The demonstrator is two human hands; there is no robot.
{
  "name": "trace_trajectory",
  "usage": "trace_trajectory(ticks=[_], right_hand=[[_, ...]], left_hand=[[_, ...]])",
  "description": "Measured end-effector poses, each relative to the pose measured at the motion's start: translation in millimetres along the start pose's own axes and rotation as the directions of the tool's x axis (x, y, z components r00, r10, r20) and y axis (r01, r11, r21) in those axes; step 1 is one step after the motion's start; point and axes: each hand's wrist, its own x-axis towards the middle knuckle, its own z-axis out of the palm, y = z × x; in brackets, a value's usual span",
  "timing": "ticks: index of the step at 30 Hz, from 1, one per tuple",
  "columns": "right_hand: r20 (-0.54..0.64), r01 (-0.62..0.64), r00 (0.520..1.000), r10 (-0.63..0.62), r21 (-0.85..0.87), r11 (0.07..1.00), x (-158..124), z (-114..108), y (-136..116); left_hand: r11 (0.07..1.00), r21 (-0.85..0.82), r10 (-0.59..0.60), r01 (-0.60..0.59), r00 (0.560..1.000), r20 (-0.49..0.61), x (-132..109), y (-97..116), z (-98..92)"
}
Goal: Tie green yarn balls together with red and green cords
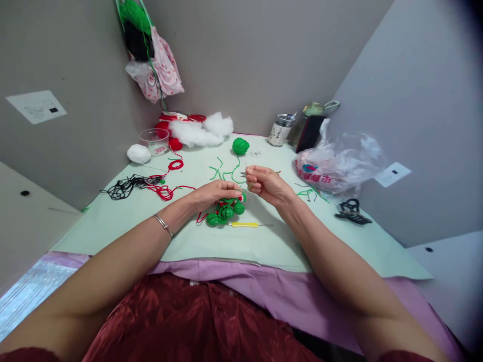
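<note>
My left hand (218,194) is closed on a green and red crocheted piece (227,212) with several round green parts hanging below the fingers. To its right, my right hand (266,184) is closed around a small metal tool (243,174) whose pointed tips stick out to the left, which looks like small scissors. The hands are close together above the pale green table. Just below the crocheted piece lies a crochet hook with a yellow handle (245,225). A green yarn ball (240,146) sits behind the hands, its strand running toward them.
Black yarn (130,187) and red yarn (163,192) lie tangled at left, near a white yarn ball (139,154) and clear tub (154,143). White stuffing (204,131) is behind. At right are a pen jar (279,131), plastic bag (332,166) and black hair claw (352,211).
</note>
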Motion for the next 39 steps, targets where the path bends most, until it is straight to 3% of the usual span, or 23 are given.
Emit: trace_trajectory(ticks=[3,11,20,26,33,36,39], right_hand=[[-0.041,0.036,0.999,-0.036,0.002,0.999,1.6,-2.7,-0.8],[-0.154,0.068,0.986,-0.056,0.069,0.995,5.3,-8.6,1.1],[-0.181,0.043,0.983,-0.036,0.033,0.999,6.8,-7.6,3.0],[-0.212,0.081,0.974,-0.081,-0.01,0.997,6.9,-6.0,3.6],[-0.188,0.16,0.968,-0.168,-0.056,0.986,4.2,-3.3,2.4],[-0.19,0.194,0.957,-0.217,-0.135,0.972,3.4,-3.3,0.0],[-0.167,0.254,0.932,-0.321,-0.33,0.909,2.4,-2.9,-1.4]], left_hand=[[1.0,-0.019,-0.014,0.015,1.0,0.019,-1.6,1.5,0.9],[0.996,-0.046,0.073,-0.077,0.995,-0.072,0.0,1.3,0.8],[0.971,0.099,0.23,-0.22,0.967,-0.108,-2.2,5.2,-2.0],[0.969,0.205,0.166,-0.141,0.98,-0.109,0.7,0.2,-3.3],[0.979,0.105,0.188,-0.174,0.972,-0.143,0.8,1.2,-2.5],[0.977,0.086,0.207,-0.193,0.957,-0.202,1.2,3.2,-2.4],[0.973,0.091,0.23,-0.213,0.93,-0.287,1.3,6.0,-2.4]])
